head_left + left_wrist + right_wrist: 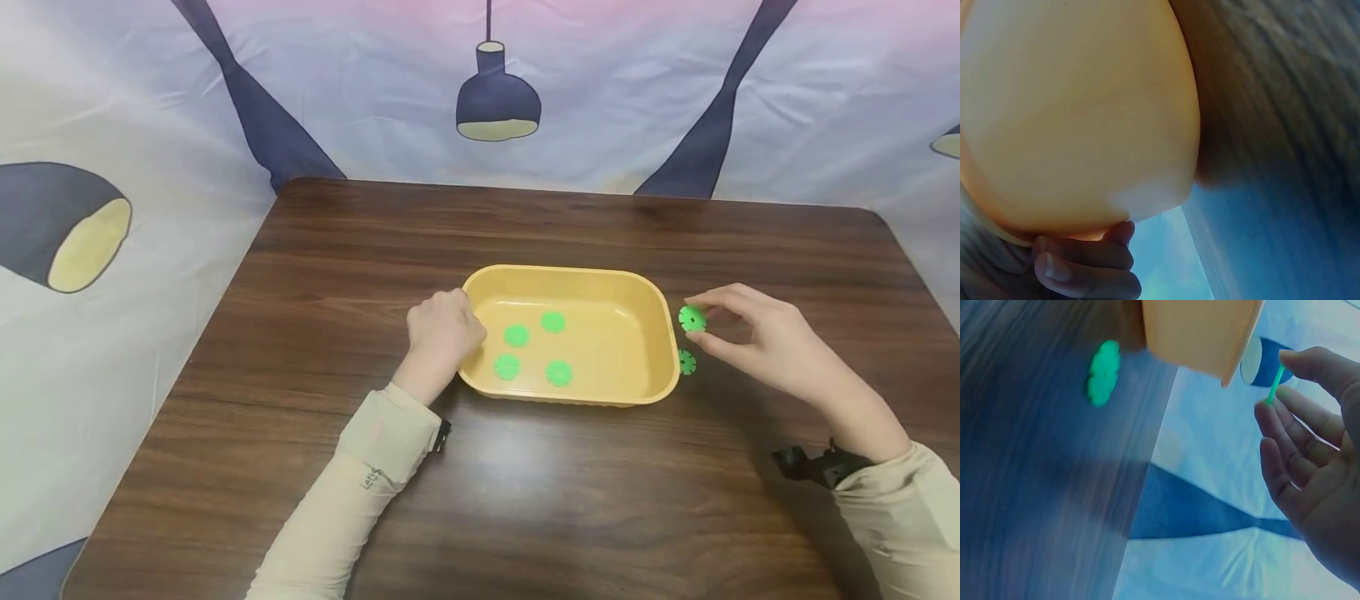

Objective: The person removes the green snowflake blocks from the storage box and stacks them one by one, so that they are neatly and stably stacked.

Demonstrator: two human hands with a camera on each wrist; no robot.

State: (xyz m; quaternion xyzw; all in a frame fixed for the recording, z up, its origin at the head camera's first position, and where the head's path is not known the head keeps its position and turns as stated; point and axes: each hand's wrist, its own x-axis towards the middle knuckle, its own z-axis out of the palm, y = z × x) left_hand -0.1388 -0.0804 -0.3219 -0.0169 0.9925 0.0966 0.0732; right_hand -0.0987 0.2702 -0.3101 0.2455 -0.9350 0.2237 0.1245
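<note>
My left hand [446, 333] grips the left rim of a yellow plastic basin [570, 279]. In the left wrist view, curled fingers [1088, 275] touch the basin's edge. Beyond the basin's right end, my right hand [765, 333] pinches a green notched disc [692, 319] between thumb and fingers. The right wrist view shows this held disc [1277, 383] edge-on, apart from the basin. Several similar green discs [558, 373] lie flat in the left and middle parts of the basin. Another green disc [687, 362] sits on the table against the basin's right side, partly hidden by the rim.
The dark wooden table [487, 500] carries the basin near its middle. Behind it hangs a pale cloth backdrop [390, 92] printed with lamps. A dark camera strap [832, 465] is on my right wrist.
</note>
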